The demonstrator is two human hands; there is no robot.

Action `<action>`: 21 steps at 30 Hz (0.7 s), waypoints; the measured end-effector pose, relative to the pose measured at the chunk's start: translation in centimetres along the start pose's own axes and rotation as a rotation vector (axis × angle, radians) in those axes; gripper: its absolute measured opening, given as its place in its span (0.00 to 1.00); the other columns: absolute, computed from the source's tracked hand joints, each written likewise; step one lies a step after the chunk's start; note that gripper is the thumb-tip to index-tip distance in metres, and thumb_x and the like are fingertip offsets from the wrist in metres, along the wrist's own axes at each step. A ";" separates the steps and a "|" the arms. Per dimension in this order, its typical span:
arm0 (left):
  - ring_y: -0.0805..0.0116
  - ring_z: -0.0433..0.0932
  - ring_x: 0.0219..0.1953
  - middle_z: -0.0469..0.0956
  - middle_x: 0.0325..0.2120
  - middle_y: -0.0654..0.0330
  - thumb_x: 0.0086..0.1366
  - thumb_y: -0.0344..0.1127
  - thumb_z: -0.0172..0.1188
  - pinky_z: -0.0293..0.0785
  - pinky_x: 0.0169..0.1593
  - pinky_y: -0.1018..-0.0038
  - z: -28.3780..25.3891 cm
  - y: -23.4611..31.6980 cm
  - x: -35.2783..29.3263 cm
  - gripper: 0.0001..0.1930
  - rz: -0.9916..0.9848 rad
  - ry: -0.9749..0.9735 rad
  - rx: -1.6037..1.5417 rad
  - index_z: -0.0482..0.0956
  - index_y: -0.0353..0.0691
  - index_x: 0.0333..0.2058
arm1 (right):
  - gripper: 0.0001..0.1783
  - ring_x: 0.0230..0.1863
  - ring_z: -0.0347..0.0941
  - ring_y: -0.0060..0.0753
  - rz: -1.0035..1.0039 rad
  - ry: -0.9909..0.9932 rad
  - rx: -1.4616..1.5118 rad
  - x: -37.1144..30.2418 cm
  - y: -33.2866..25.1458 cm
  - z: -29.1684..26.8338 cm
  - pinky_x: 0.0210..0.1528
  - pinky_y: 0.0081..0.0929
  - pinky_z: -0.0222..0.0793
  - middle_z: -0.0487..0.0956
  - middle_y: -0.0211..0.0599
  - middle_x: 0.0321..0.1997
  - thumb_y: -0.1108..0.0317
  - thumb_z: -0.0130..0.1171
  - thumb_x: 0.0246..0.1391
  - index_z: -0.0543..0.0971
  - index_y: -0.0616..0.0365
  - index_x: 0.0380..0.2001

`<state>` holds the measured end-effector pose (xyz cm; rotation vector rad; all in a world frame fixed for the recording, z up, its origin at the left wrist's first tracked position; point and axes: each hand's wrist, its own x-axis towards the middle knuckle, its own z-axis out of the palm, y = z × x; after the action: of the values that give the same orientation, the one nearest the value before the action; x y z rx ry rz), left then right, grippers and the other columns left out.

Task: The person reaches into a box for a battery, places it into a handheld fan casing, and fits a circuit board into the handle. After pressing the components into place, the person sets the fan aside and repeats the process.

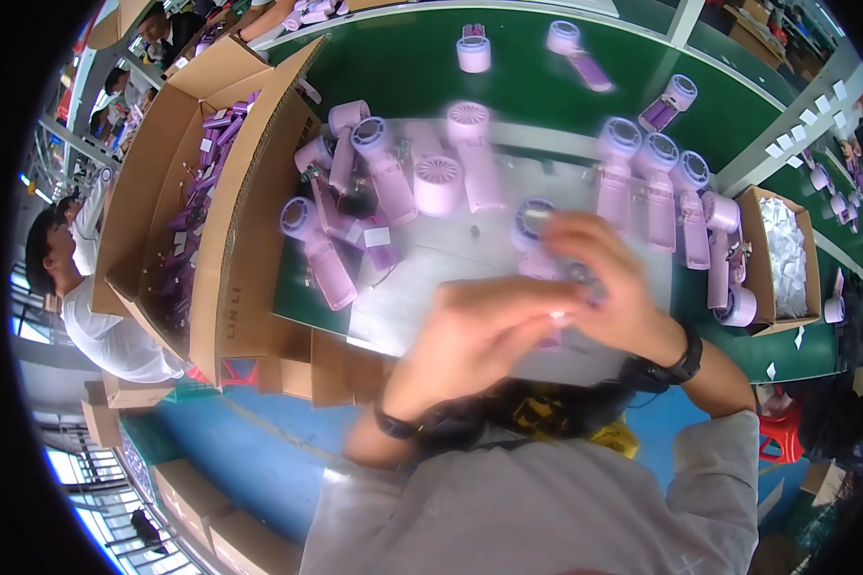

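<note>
My left hand (484,321) and my right hand (609,278) meet over the pale work mat (393,316), both smeared by motion. The left fingers look pinched together near a tiny white spot. Curled fingers of the right hand close round a small greyish piece I cannot make out. Just beyond them lies a lilac handheld fan housing (534,225) with a round head, partly hidden by my hands. Several more such housings, like the fan housing (384,168) and the fan housing (477,158), lie left of and beyond my hands; others, such as the fan housing (659,192), line up at right.
A tall cardboard box (249,211) of purple parts stands at left. At right, a small carton (807,311) holds white paper pieces. More housings sit on the green table (403,81), beside a metal post (786,115). A person in white (115,331) is at far left.
</note>
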<state>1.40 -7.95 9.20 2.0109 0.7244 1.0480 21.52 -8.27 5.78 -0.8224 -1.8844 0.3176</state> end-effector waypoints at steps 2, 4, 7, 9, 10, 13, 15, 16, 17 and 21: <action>0.61 0.84 0.42 0.85 0.40 0.56 0.58 0.24 0.67 0.79 0.46 0.73 1.0 -1.5 -0.1 0.14 0.002 0.052 -0.144 0.82 0.38 0.44 | 0.19 0.33 0.75 0.36 0.148 -0.097 0.060 -1.0 1.0 -0.7 0.33 0.32 0.71 0.79 0.37 0.41 0.72 0.69 0.48 0.77 0.60 0.44; 0.61 0.84 0.41 0.84 0.40 0.56 0.57 0.24 0.67 0.79 0.46 0.72 1.0 -3.7 -0.9 0.15 -0.063 0.049 -0.028 0.81 0.37 0.44 | 0.16 0.28 0.73 0.36 0.462 -0.272 0.153 -2.3 1.8 -1.6 0.28 0.30 0.68 0.79 0.37 0.36 0.73 0.68 0.48 0.77 0.61 0.41; 0.60 0.84 0.41 0.83 0.39 0.56 0.55 0.23 0.68 0.79 0.46 0.70 1.3 -6.6 -2.1 0.17 -0.198 0.043 0.214 0.79 0.36 0.45 | 0.11 0.29 0.73 0.30 0.550 -0.190 0.185 -2.6 2.0 -0.6 0.31 0.27 0.68 0.76 0.36 0.31 0.74 0.66 0.51 0.76 0.62 0.36; 0.61 0.83 0.39 0.82 0.37 0.56 0.53 0.23 0.68 0.78 0.44 0.70 2.1 -7.6 -2.8 0.18 -0.148 0.002 0.233 0.77 0.36 0.44 | 0.09 0.30 0.73 0.27 0.600 -0.156 0.203 -2.8 2.0 0.1 0.32 0.25 0.69 0.75 0.35 0.28 0.74 0.66 0.52 0.75 0.63 0.34; 0.61 0.83 0.38 0.82 0.36 0.56 0.53 0.23 0.68 0.78 0.43 0.70 2.4 -7.8 -3.1 0.18 -0.123 -0.018 0.242 0.77 0.36 0.43 | 0.09 0.29 0.72 0.27 0.538 -0.184 0.163 -2.9 2.0 0.4 0.31 0.25 0.68 0.74 0.35 0.28 0.75 0.66 0.51 0.74 0.62 0.33; 0.62 0.82 0.37 0.82 0.36 0.55 0.52 0.22 0.68 0.77 0.41 0.71 3.4 -8.2 -3.5 0.18 -0.253 0.023 0.085 0.77 0.36 0.43 | 0.09 0.27 0.69 0.29 0.410 -0.237 0.084 -3.2 2.4 1.1 0.30 0.26 0.66 0.72 0.36 0.27 0.77 0.66 0.50 0.73 0.62 0.30; 0.62 0.82 0.36 0.81 0.36 0.55 0.51 0.22 0.68 0.76 0.41 0.71 3.5 -8.1 -3.7 0.18 -0.317 0.047 0.008 0.77 0.36 0.43 | 0.11 0.24 0.70 0.35 0.318 -0.228 0.024 -3.4 2.5 1.4 0.26 0.30 0.64 0.72 0.37 0.26 0.77 0.65 0.46 0.70 0.61 0.27; 0.62 0.82 0.36 0.81 0.36 0.55 0.51 0.22 0.67 0.76 0.41 0.72 3.3 -7.9 -3.7 0.18 -0.327 0.033 -0.002 0.77 0.36 0.43 | 0.12 0.23 0.70 0.39 0.274 -0.223 -0.007 -3.6 2.5 1.5 0.24 0.31 0.64 0.72 0.37 0.25 0.78 0.65 0.45 0.69 0.60 0.26; 0.62 0.82 0.36 0.81 0.36 0.55 0.51 0.21 0.66 0.76 0.41 0.72 3.0 -7.7 -3.7 0.18 -0.337 0.019 -0.012 0.77 0.36 0.42 | 0.12 0.23 0.70 0.39 0.278 -0.225 -0.006 -3.7 2.5 1.5 0.24 0.31 0.64 0.72 0.37 0.25 0.78 0.65 0.45 0.69 0.60 0.26; 0.63 0.82 0.35 0.81 0.36 0.55 0.52 0.21 0.65 0.76 0.41 0.73 2.4 -7.3 -3.7 0.16 -0.300 -0.034 -0.027 0.78 0.35 0.41 | 0.12 0.23 0.70 0.42 0.278 -0.240 -0.017 -3.6 1.9 1.5 0.26 0.33 0.66 0.73 0.37 0.27 0.78 0.66 0.42 0.70 0.60 0.26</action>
<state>0.55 -7.41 0.71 1.8228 0.9545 0.8402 21.89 -9.10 1.50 -1.1012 -1.9950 0.5953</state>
